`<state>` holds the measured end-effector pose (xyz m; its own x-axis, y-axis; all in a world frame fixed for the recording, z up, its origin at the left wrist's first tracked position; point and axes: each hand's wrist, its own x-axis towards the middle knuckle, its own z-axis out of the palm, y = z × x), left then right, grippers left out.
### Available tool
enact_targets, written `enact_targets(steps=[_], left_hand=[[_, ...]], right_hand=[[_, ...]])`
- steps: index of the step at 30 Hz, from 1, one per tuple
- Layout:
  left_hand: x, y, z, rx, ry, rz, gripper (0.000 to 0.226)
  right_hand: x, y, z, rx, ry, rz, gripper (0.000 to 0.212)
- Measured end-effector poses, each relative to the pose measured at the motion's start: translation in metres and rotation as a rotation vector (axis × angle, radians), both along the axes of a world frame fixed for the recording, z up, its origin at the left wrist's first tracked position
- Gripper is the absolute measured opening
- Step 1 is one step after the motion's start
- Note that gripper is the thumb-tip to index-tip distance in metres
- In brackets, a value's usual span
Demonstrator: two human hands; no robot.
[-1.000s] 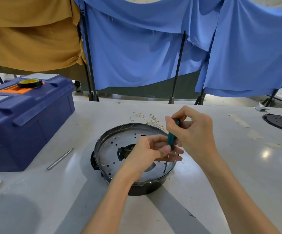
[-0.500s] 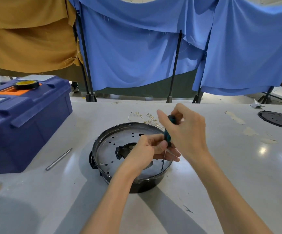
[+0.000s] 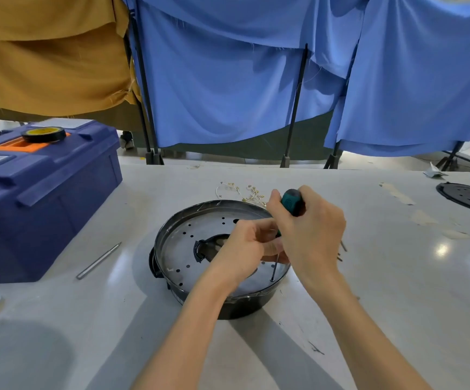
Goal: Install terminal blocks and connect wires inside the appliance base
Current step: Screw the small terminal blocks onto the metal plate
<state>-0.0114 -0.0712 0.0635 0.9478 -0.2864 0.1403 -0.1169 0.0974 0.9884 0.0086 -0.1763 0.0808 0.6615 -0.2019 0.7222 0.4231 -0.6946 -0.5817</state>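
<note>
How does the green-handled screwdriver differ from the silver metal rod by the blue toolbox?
The green-handled screwdriver stands nearly upright, gripped by the right hand; the silver metal rod lies flat on the white table, untouched. The screwdriver has a thick green grip; the rod is bare metal. Both have slim metal shafts.

Open tabletop (image 3: 396, 291) near and right of the appliance base (image 3: 177, 249); toolbox (image 3: 45, 206) walls the left, rod (image 3: 98, 260) lying between.

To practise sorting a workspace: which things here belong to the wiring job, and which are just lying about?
Job: black round appliance base with perforated metal plate; green-handled screwdriver in right hand; pale loose wires.
Lying about: blue plastic toolbox; black tape roll; thin metal rod; black perforated disc.
</note>
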Motion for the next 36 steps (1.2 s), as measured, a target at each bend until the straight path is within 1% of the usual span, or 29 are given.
enact_targets(steps=[1, 2, 3, 5, 6, 7, 9, 13, 16, 17, 18, 19, 20, 22, 23, 24, 27, 31, 33, 36], left_hand=[[-0.001, 0.001, 0.0, -0.006, 0.008, -0.009, 0.019], [-0.002, 0.003, 0.0, -0.009, 0.019, -0.022, 0.02], [-0.002, 0.004, 0.0, -0.012, 0.023, -0.036, 0.02], [0.001, 0.007, -0.003, -0.02, 0.003, -0.057, 0.021], [0.002, 0.008, -0.004, -0.024, -0.005, -0.062, 0.021], [0.002, 0.008, -0.005, -0.026, -0.005, -0.071, 0.022], [0.003, 0.008, -0.006, -0.028, 0.004, -0.096, 0.024], [0.005, 0.005, -0.006, -0.065, 0.003, -0.067, 0.014], [0.007, 0.0, -0.006, -0.043, 0.009, -0.061, 0.016], [0.007, 0.0, -0.007, -0.04, 0.009, -0.07, 0.017], [0.008, 0.001, -0.007, -0.039, 0.01, -0.074, 0.017], [0.008, 0.004, -0.007, -0.04, 0.012, -0.074, 0.018], [0.008, 0.006, -0.007, -0.042, 0.016, -0.072, 0.019], [0.008, 0.009, -0.007, -0.039, 0.021, -0.071, 0.019], [0.007, 0.009, -0.007, -0.03, 0.022, -0.076, 0.02], [0.006, 0.008, -0.007, -0.022, 0.023, -0.086, 0.021], [0.004, 0.008, -0.007, -0.028, 0.025, -0.103, 0.023], [0.001, 0.008, -0.004, -0.04, 0.01, -0.04, 0.015], [0.001, 0.009, -0.004, -0.019, 0.027, -0.008, 0.012], [0.004, 0.012, -0.006, 0.078, 0.034, 0.04, 0.022]], right_hand=[[0.001, -0.002, 0.001, -0.033, 0.022, 0.037, 0.041], [0.002, -0.007, 0.005, -0.057, 0.042, 0.119, 0.042], [0.004, -0.014, 0.011, -0.049, 0.068, 0.238, 0.039], [0.004, -0.022, 0.023, 0.025, 0.109, 0.481, 0.016], [0.004, -0.024, 0.026, 0.043, 0.097, 0.537, 0.008], [0.004, -0.023, 0.027, 0.048, 0.067, 0.538, 0.007], [0.005, -0.021, 0.025, 0.062, 0.015, 0.452, 0.016], [0.006, -0.016, 0.016, 0.091, -0.036, 0.207, 0.03], [-0.001, -0.006, 0.012, 0.074, -0.082, -0.04, 0.036], [-0.002, -0.005, 0.013, 0.037, -0.088, -0.07, 0.039], [-0.002, -0.007, 0.017, -0.006, -0.077, -0.049, 0.042], [-0.001, -0.011, 0.022, -0.033, -0.05, 0.043, 0.042], [0.001, -0.017, 0.027, -0.034, 0.002, 0.189, 0.037], [0.003, -0.024, 0.035, -0.02, 0.121, 0.468, 0.016], [0.003, -0.025, 0.035, -0.04, 0.144, 0.526, 0.009], [0.004, -0.024, 0.033, -0.064, 0.141, 0.532, 0.009], [0.006, -0.02, 0.027, -0.066, 0.07, 0.435, 0.019], [0.002, -0.015, 0.018, -0.038, -0.08, 0.289, 0.025], [-0.003, -0.006, 0.014, -0.028, -0.12, 0.224, 0.03], [-0.005, 0.01, 0.009, -0.013, -0.132, 0.082, 0.037]])
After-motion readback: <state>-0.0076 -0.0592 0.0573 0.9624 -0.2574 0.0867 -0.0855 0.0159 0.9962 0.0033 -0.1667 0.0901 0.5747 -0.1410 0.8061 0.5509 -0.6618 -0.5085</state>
